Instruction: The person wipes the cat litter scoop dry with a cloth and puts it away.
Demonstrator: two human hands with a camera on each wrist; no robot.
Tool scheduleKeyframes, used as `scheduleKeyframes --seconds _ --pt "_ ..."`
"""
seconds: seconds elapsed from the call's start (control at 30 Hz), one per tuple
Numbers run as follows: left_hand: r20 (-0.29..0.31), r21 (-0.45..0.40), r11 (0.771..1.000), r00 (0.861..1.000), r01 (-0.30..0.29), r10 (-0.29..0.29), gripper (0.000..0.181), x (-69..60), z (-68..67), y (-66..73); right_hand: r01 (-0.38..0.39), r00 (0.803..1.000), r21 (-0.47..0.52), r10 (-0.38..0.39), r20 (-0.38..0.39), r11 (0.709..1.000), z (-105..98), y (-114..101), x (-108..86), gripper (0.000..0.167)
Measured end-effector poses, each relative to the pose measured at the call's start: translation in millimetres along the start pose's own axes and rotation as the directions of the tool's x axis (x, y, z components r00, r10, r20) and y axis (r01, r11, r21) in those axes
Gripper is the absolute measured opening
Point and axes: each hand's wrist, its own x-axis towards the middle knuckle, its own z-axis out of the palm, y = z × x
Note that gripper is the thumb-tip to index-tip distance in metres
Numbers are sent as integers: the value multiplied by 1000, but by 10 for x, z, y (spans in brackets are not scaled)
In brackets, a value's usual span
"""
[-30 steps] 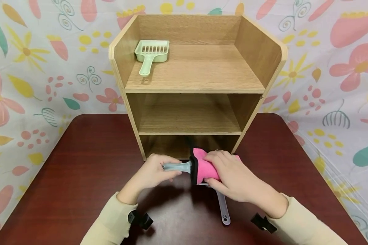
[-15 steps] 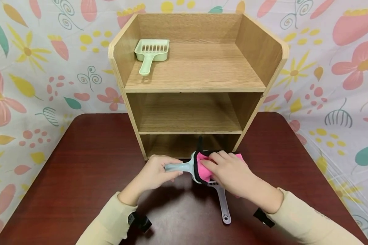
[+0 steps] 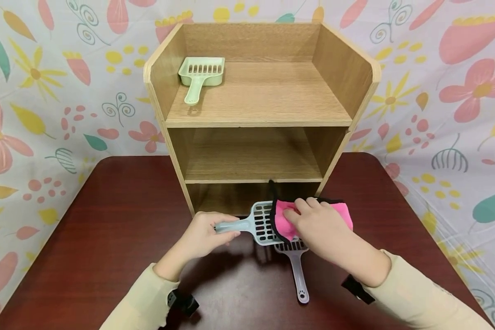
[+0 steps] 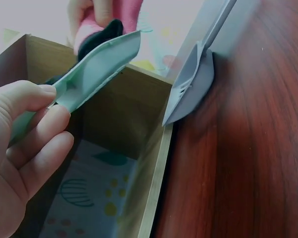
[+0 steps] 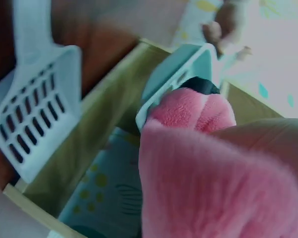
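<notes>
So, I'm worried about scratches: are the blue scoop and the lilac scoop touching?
Apart. The left wrist view shows a plain gap between the blue scoop and the lilac scoop, with the shelf visible between.

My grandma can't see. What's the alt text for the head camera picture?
A person's left hand grips the handle of a pale blue slotted scoop while their right hand holds a pink black-edged cloth over its other end. A pale purple scoop is partly hidden behind, and a pale green scoop and tray sit atop a wooden shelf.

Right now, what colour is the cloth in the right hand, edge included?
The cloth is bright pink with a black edge; the head view shows it best.
</notes>
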Motion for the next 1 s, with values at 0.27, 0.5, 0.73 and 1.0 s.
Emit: scheduleKeyframes --seconds 0.27,0.5,0.73,1.0 --pt "-50 75 991 992 -111 115 21 35 29 -19 91 985 54 -82 -154 994 84 -76 108 38" --pt "-62 155 969 977 -194 206 21 63 71 -9 36 993 15 -34 -114 999 176 -126 97 42" --pt "-72 192 960 972 -205 222 20 62 28 -17 -34 998 -22 32 -52 999 179 -50 61 38" --pt "-80 256 944 968 -209 236 20 20 -39 -51 -137 985 119 148 -85 983 212 114 -66 48"
